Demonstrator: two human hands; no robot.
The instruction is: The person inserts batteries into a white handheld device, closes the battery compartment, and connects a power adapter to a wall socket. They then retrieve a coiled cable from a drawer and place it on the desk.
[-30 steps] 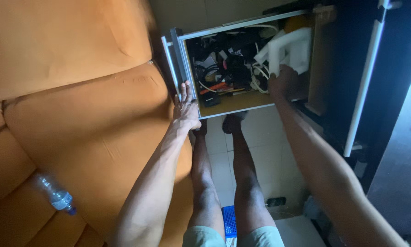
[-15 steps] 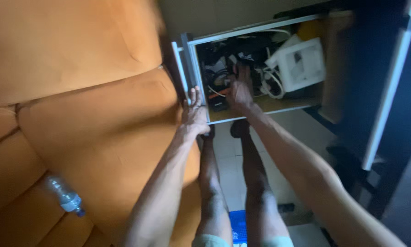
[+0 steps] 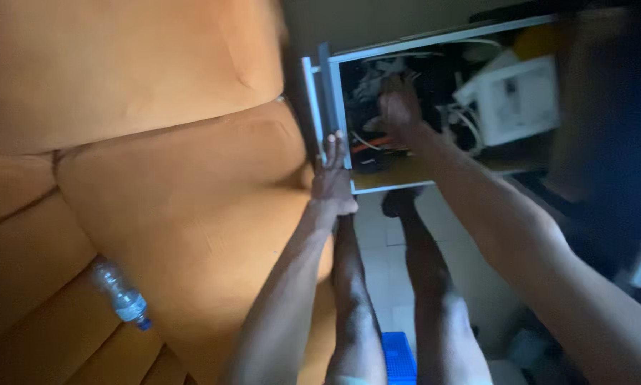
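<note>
With your left hand [image 3: 332, 187] gripping the front edge of the open drawer [image 3: 363, 182] beside the sofa [image 3: 156, 178] and your right hand [image 3: 399, 107] buried among its cables [image 3: 377, 142], grip unclear, a hasty tug could snag them

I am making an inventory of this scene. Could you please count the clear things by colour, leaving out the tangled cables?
Orange: 1, the sofa
White: 2, the open drawer and the box-shaped device inside it
Clear: 1, the plastic bottle on the sofa
Blue: 1, the crate on the floor
Total: 5
</note>
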